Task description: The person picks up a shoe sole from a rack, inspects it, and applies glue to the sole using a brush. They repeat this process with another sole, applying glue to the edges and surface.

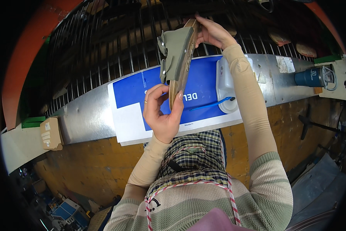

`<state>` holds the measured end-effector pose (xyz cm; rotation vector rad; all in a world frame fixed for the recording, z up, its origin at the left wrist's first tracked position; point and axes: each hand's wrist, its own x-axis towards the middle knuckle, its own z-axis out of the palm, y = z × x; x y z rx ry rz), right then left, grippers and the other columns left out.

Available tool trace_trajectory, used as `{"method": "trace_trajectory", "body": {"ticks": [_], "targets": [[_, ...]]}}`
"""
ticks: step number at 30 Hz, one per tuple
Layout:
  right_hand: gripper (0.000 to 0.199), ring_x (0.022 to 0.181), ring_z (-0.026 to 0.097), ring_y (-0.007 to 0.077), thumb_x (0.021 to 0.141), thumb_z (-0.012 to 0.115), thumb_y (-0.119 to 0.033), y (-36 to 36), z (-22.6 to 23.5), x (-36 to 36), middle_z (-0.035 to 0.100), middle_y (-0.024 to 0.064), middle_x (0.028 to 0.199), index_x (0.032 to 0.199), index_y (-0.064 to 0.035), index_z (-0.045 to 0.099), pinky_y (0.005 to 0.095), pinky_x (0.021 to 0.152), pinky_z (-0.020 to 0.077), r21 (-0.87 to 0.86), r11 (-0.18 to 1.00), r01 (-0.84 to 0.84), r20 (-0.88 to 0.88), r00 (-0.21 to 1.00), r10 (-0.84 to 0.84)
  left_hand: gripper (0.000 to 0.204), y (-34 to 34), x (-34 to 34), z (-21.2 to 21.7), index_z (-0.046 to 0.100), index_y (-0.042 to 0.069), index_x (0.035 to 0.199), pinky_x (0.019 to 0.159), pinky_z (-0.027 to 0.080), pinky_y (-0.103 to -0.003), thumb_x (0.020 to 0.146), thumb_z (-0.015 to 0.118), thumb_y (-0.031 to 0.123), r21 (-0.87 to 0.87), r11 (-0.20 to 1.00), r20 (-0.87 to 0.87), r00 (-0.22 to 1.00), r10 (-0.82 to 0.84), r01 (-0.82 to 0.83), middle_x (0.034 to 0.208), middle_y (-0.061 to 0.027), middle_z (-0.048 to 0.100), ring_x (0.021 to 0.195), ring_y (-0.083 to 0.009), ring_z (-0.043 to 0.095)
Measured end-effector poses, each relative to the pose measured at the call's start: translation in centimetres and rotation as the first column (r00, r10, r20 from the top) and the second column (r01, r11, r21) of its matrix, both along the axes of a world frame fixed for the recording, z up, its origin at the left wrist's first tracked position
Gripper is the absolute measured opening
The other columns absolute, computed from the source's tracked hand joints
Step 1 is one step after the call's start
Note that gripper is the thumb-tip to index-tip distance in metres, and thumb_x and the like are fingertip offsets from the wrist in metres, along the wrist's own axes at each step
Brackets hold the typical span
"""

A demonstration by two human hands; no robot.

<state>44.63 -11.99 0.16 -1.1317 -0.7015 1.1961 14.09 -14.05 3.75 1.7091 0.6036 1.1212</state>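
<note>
Both my hands hold up one sandal, turned on its side above the bench. It has olive-green straps with metal buckles facing left and a brown cork-like sole edge. My left hand pinches the near end between thumb and fingers. At the far end, my right hand grips the sole, its fingers partly hidden behind it. Below lies a blue and white printed sheet. A white plastic container stands on the sheet by my right forearm, and a blue-handled brush or stick leans onto its rim.
Beyond the metal bench runs a rack of metal rollers. A blue tumbler lies or stands at the right, with a paper label nearby. On the left sits a small cardboard box. More footwear pieces rest on the far right rollers.
</note>
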Motion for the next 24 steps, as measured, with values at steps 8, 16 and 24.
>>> {"method": "trace_trajectory", "body": {"ticks": [8,16,24], "targets": [[0.047,0.085,0.07,0.0263,0.106,0.04,-0.04,0.0,0.1,-0.1,0.064,0.0159,0.113,0.127,0.0002,0.053,0.0353,0.066,0.0567,0.048,0.998,0.027,-0.046,0.999,-0.025,0.028,0.2,0.0,0.1,0.058,-0.005,0.108,0.079,0.057,-0.027,0.084,0.073,-0.004,0.077,0.996,-0.021,0.999,-0.042,0.044,0.113,-0.0119,0.057,0.093,-0.0162,0.063],[0.049,0.088,0.068,0.0289,0.101,0.053,-0.039,0.1,0.2,0.1,0.06,0.0166,0.119,0.125,0.003,0.051,0.0397,0.065,0.0578,0.111,0.993,0.03,-0.078,0.997,-0.022,0.024,0.7,0.0,-0.3,0.062,-0.004,0.105,0.075,0.056,-0.027,0.084,0.073,-0.003,0.024,0.999,0.023,0.999,0.023,-0.024,0.109,-0.0122,0.06,0.089,-0.0156,0.064],[0.053,0.099,0.063,0.0211,0.094,0.065,-0.04,-0.3,0.5,-0.7,0.061,0.0104,0.117,0.129,-0.0015,0.053,0.0362,0.073,0.0556,0.194,0.974,0.119,0.028,0.992,-0.126,0.019,2.0,-0.3,0.0,0.063,-0.004,0.107,0.075,0.054,-0.024,0.089,0.07,-0.002,-0.081,0.995,0.064,0.996,0.062,-0.056,0.111,-0.01,0.06,0.091,-0.0124,0.063]]}}
